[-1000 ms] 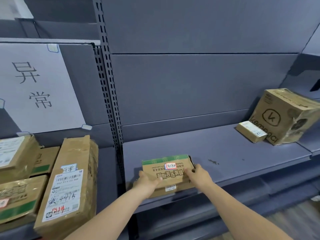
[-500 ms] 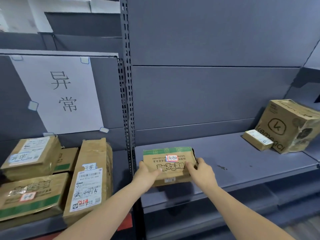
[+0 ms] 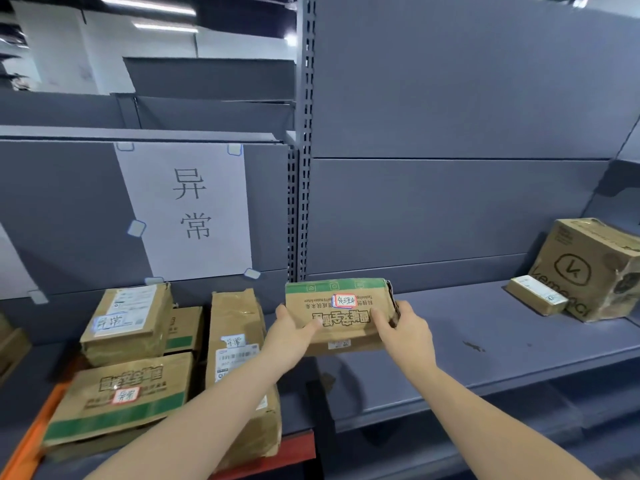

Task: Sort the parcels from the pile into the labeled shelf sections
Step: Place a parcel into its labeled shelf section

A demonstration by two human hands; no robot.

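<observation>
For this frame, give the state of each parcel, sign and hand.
Green-striped parcel: held in both hands, above shelf edge.
Left hand: grips parcel's left end.
Right hand: grips its right end.
Paper sign: taped to back panel.
Large printed box: tilted, on right shelf.

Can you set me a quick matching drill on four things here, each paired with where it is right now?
Things:
1. green-edged box
2. paper sign
3. big box with a K logo
4. tall brown parcel

Places:
A. far right of the right-hand shelf
B. taped to the back panel of the left section
C. held between both hands, the left hand and the right hand
D. standing on the left shelf, under the sign

Pairs: 1-C, 2-B, 3-A, 4-D
</observation>
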